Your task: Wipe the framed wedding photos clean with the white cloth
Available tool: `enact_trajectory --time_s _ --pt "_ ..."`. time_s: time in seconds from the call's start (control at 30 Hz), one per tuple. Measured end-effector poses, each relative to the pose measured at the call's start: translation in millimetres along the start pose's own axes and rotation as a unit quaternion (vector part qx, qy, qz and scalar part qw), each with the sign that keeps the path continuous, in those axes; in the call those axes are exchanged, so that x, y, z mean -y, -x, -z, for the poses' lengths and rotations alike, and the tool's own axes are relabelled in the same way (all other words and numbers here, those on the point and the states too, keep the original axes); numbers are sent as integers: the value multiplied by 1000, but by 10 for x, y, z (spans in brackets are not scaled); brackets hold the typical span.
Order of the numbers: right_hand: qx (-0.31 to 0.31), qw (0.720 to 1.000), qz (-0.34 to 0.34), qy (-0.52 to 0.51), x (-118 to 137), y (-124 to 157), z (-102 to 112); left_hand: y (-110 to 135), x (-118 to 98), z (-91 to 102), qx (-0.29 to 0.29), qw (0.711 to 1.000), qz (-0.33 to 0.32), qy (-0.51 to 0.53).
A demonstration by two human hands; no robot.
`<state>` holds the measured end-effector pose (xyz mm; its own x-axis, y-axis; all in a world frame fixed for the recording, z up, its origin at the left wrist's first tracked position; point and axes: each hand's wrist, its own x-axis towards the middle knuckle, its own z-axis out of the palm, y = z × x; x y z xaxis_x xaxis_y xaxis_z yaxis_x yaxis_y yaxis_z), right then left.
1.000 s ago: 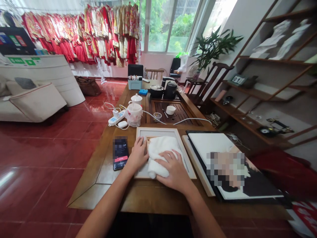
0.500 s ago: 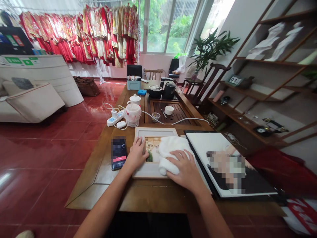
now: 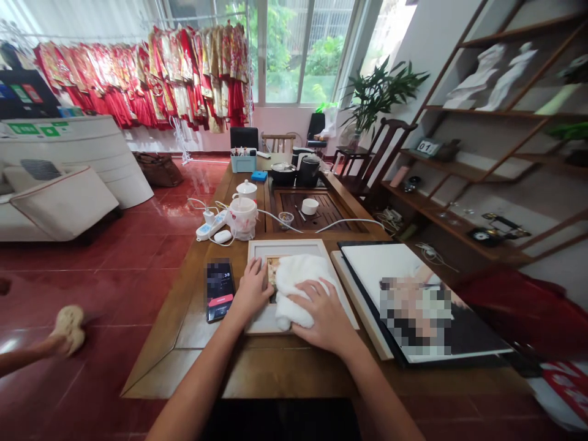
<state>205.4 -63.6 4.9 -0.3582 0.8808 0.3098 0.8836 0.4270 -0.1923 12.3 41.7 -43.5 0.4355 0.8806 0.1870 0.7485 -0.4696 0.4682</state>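
Observation:
A picture frame (image 3: 305, 246) with a pale border lies flat on the wooden table in front of me. My left hand (image 3: 252, 286) rests on its left side, fingers stretched out over the border. Under my right hand (image 3: 324, 312) is a folded white towel (image 3: 301, 269), pressed onto the frame, with my fingers spread and slightly bent over it. The towel hides most of the small picture in the middle; only a strip of it (image 3: 272, 269) shows by my left fingertips.
A phone (image 3: 219, 300) lies left of the frame. To the right, a large photo panel (image 3: 381, 260) rests on other boards. Behind stand a cup (image 3: 243, 217), a power strip (image 3: 212, 226) and a tea tray (image 3: 331, 217). At left, another person's slippered foot (image 3: 70, 327) is on the floor.
My right hand and the towel have shifted left across the frame, covering more of the small picture. My left hand stays on the border. Another person's foot has come into view at left.

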Motion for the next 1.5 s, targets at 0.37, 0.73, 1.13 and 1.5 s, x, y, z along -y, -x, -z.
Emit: enact_trajectory --time_s 0.37,0.73,1.13,1.5 --pt "-16 999 -27 32 -181 135 71 0 -26 0 -6 1000 5 2" --pt "-18 1000 9 -4 96 -56 -89 14 -22 51 22 1000 3 8" --pt "1 998 -24 59 -209 152 124 99 -180 88 -36 996 56 -56" --pt "-8 998 -17 53 -169 133 89 102 -205 86 -37 997 61 -42"
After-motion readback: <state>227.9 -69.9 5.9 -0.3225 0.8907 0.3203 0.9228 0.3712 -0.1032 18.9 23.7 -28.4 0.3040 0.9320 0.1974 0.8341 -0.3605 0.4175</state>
